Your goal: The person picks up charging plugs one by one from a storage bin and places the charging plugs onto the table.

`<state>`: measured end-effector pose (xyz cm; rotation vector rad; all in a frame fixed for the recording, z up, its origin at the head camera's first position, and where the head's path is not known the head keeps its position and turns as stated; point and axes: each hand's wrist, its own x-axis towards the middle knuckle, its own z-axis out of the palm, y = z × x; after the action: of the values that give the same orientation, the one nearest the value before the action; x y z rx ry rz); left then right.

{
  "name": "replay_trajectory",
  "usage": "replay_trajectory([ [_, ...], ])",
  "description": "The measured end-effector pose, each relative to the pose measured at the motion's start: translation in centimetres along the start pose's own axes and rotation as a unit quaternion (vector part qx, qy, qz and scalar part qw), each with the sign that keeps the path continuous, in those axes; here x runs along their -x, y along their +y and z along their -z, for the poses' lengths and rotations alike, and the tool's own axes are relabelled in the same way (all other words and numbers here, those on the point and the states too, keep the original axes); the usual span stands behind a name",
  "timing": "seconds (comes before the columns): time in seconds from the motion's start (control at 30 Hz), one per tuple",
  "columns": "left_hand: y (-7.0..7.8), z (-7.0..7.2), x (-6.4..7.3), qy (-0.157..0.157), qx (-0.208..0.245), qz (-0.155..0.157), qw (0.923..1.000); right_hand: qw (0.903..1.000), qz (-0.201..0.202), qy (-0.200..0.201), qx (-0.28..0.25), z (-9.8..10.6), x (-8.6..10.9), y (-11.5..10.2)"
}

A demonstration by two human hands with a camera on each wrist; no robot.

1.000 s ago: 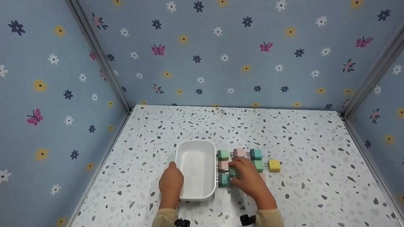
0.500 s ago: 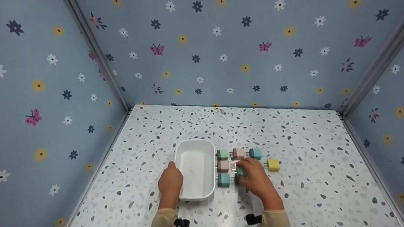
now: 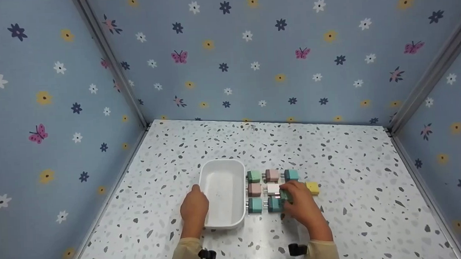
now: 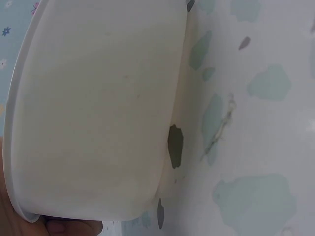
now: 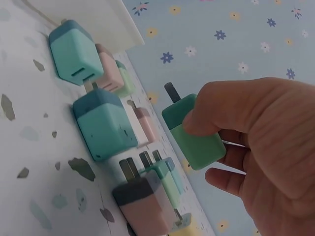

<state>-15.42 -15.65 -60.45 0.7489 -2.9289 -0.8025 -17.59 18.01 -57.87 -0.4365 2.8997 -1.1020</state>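
Note:
My right hand [image 3: 302, 204] pinches a green charger plug [image 5: 199, 145] with prongs, held above the table and over the rows of chargers. Under and beside it stand a teal charger [image 3: 274, 204], a white charger [image 3: 272, 189] and a yellow charger [image 3: 313, 188]. A pink charger with a dark end [image 5: 142, 201] shows below the hand in the right wrist view; the hand hides it in the head view. My left hand [image 3: 195, 207] grips the left rim of a white plastic tub [image 3: 222, 196], with nothing inside it.
Along the tub's right side lie another teal charger [image 3: 255, 205], a pink charger [image 3: 255, 189] and a light green charger [image 3: 254, 176]. Farther back are a second pink charger [image 3: 272, 175] and a blue-teal charger [image 3: 291, 175]. Flowered walls [image 3: 259, 81] enclose the speckled table [image 3: 358, 201].
My right hand has moved to the right with the green charger, uncovering the white and teal chargers in the middle column. My left hand and the tub stay put.

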Motion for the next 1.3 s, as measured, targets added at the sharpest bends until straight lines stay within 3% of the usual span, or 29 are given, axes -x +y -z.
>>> replay_trajectory([
  [0.2,-0.1,-0.2,0.0,-0.004,0.002,-0.003,1.0000,0.9999,-0.013,0.009,-0.002,0.5,0.2,0.9],
  [0.47,-0.3,-0.4,0.2,0.019,0.022,-0.023,0.9993,0.9997,0.001,0.021,0.011,1.3,0.7,2.5],
  [0.83,-0.1,0.2,0.2,-0.010,0.017,-0.004,0.9998,0.9998,-0.013,0.013,0.005,2.2,1.1,4.0],
  [1.3,0.0,0.4,0.2,0.001,0.014,-0.015,0.9998,0.9986,-0.051,0.009,0.011,3.5,2.5,6.5],
])
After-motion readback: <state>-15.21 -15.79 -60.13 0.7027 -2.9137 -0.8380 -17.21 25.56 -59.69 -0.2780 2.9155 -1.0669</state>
